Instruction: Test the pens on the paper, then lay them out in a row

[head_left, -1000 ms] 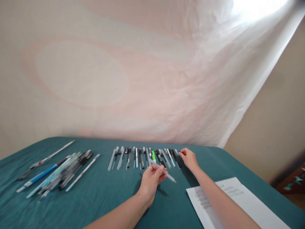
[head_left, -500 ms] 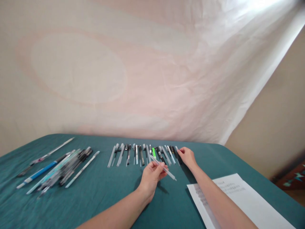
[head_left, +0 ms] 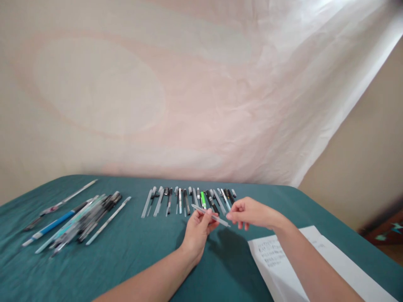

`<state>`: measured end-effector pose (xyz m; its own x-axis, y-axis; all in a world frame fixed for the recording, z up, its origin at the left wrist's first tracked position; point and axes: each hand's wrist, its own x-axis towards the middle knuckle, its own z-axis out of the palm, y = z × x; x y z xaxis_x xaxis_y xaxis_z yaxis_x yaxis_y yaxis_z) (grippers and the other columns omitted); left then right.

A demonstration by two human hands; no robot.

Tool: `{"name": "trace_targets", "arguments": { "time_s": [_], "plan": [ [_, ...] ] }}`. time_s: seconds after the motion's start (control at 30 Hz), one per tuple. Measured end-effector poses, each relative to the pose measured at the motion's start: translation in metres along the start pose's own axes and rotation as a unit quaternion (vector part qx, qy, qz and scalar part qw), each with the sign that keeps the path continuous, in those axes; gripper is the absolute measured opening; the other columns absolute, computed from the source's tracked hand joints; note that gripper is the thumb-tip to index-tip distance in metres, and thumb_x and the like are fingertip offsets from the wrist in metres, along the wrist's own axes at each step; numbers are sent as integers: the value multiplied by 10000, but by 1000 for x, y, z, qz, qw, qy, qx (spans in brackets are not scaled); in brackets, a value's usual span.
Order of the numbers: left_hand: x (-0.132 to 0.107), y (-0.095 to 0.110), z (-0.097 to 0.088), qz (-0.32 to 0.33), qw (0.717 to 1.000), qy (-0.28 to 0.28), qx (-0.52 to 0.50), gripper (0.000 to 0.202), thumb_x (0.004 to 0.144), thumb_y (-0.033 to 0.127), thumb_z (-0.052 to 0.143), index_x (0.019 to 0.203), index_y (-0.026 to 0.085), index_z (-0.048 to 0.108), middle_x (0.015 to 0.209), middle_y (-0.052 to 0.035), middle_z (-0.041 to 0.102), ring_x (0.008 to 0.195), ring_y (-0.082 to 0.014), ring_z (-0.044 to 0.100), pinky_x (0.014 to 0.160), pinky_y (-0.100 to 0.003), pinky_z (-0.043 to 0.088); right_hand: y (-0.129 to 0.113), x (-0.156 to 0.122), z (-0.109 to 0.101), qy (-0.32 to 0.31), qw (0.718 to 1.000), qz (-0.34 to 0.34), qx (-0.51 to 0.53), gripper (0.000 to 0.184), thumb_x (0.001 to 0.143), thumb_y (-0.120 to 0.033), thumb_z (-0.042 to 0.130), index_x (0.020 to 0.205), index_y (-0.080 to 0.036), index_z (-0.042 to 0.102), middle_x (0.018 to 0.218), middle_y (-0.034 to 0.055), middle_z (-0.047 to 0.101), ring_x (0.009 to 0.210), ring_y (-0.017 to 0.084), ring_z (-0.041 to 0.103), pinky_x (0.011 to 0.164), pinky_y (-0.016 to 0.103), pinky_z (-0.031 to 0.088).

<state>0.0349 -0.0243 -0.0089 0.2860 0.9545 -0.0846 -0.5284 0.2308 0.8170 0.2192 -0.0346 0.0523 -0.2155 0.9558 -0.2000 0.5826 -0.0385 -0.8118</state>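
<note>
My left hand (head_left: 199,233) is closed on a translucent pen barrel (head_left: 209,214), which slants down to the right between thumb and fingers. Just beyond the barrel's lower right end is my right hand (head_left: 247,214). Its fingers are curled with thumb and forefinger together, and what they hold, if anything, I cannot make out. Behind both hands runs a row of pen parts: clear barrels (head_left: 147,204), dark refills, caps, and a bright green piece (head_left: 203,200) near the middle. A small cap (head_left: 234,193) lies at the row's right end.
On the left of the green tablecloth (head_left: 141,260) lies a loose pile of pens (head_left: 85,220), with a blue pen (head_left: 56,225) and a pale pen (head_left: 108,221) at its sides. White paper sheets (head_left: 333,260) with writing lie under my right forearm. A pale cloth (head_left: 189,92) hangs behind.
My right hand has left the right end of the row and come toward me and the barrel. The left hand still grips the barrel, now tilted less steeply.
</note>
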Motion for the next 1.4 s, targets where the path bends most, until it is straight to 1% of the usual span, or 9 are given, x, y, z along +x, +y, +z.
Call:
{"name": "trace_targets", "arguments": {
  "time_s": [0.13, 0.27, 0.4, 0.53, 0.63, 0.73, 0.9, 1.07, 1.4],
  "plan": [
    [0, -1, 0, 8, 1000, 2, 0, 269, 691, 367, 628, 781, 136, 522, 805, -56, 618, 677, -101, 564, 711, -282, 491, -16, -13, 22, 5, 998, 19, -65, 246, 658, -376, 601, 677, -132, 632, 516, 20, 608, 476, 124, 567, 415, 182, 409],
    [0, -1, -1, 14, 1000, -4, 3, 261, 706, 365, 614, 778, 137, 511, 801, -53, 612, 692, -103, 561, 714, -286, 492, -17, -18, 22, 29, 990, 3, -139, 174, 668, -294, 558, 631, -145, 639, 524, 17, 626, 467, 119, 563, 420, 181, 372],
    [2, -1, -4, 28, 999, 27, -8, 268, 726, 388, 585, 789, 141, 501, 787, -49, 608, 697, -107, 566, 717, -291, 495, -10, -34, -4, 15, 978, -8, -210, 71, 598, -208, 585, 590, -167, 643, 534, 1, 629, 470, 112, 529, 404, 185, 312],
    [4, -2, -6, 40, 997, 58, -21, 268, 744, 401, 560, 793, 147, 489, 757, -41, 600, 687, -111, 577, 715, -300, 498, 5, -60, -47, 25, 981, 63, -184, 46, 549, -156, 608, 538, -181, 645, 492, 7, 611, 425, 107, 493, 382, 199, 265],
    [5, -3, -6, 44, 996, 70, -26, 264, 754, 408, 544, 782, 155, 476, 745, -33, 594, 686, -118, 584, 706, -308, 502, 20, -71, -75, 50, 983, 95, -150, 24, 538, -180, 638, 514, -178, 634, 486, 20, 605, 415, 108, 480, 384, 206, 264],
    [4, -3, -6, 44, 997, 64, -23, 267, 750, 413, 547, 777, 157, 474, 731, -25, 591, 676, -115, 584, 698, -301, 504, 38, -62, -86, 47, 987, 86, -125, 86, 589, -255, 621, 575, -170, 627, 523, 29, 619, 470, 124, 516, 424, 207, 324],
    [2, 0, -4, 40, 998, 46, -6, 297, 722, 442, 564, 765, 160, 481, 710, -15, 591, 657, -114, 583, 682, -294, 504, 73, -16, -65, 224, 956, 144, -124, 154, 606, -272, 573, 512, -151, 551, 491, 23, 586, 447, 107, 505, 421, 196, 340],
    [1, 1, -4, 33, 999, 41, 14, 302, 720, 439, 565, 754, 151, 483, 702, -18, 585, 646, -117, 578, 658, -293, 508, 95, 13, -38, 239, 948, 173, -123, 203, 606, -282, 577, 460, -149, 530, 418, 22, 550, 393, 107, 495, 394, 196, 322],
    [2, 0, -3, 25, 999, 25, 34, 330, 699, 459, 576, 771, 151, 483, 713, -26, 580, 633, -123, 580, 603, -269, 498, 106, 25, -25, 234, 946, 175, -141, 201, 621, -264, 560, 459, -146, 545, 386, 2, 525, 356, 83, 454, 372, 183, 281]
  ]
}}
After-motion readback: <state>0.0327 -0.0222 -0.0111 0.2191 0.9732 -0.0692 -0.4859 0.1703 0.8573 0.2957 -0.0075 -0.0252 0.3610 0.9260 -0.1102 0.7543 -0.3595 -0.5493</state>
